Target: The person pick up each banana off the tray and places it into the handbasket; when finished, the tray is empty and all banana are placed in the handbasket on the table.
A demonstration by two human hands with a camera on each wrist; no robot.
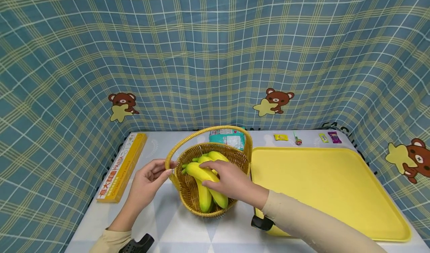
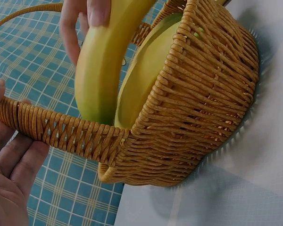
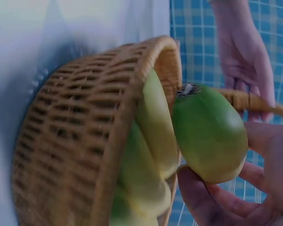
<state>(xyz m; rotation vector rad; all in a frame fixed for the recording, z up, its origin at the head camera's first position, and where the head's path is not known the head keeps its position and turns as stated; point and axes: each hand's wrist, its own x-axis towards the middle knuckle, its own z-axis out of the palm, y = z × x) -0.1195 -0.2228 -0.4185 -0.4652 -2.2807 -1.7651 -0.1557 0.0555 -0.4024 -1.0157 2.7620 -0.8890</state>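
A wicker basket [image 1: 186,195] with a tall arched handle [image 1: 193,136] stands on the table, with several yellow bananas [image 1: 204,200] inside. My left hand [image 1: 145,182] holds the left side of the handle between thumb and fingers; the left wrist view shows the thumb on one side of the wicker band. Over the basket, my right hand [image 1: 231,180] grips a banana [image 1: 198,171] from above, lying over the others. In the right wrist view, this banana's greenish end [image 3: 210,134] sits between thumb and fingers, level with the basket's rim.
A yellow tray [image 1: 312,186] lies right of the basket. On the left is a pasta box [image 1: 122,167]. Behind the basket lies a teal packet [image 1: 230,139]. Small wrapped sweets, one in yellow [image 1: 281,137] and one in purple [image 1: 334,137], lie along the back edge before the checked curtain [image 1: 208,59].
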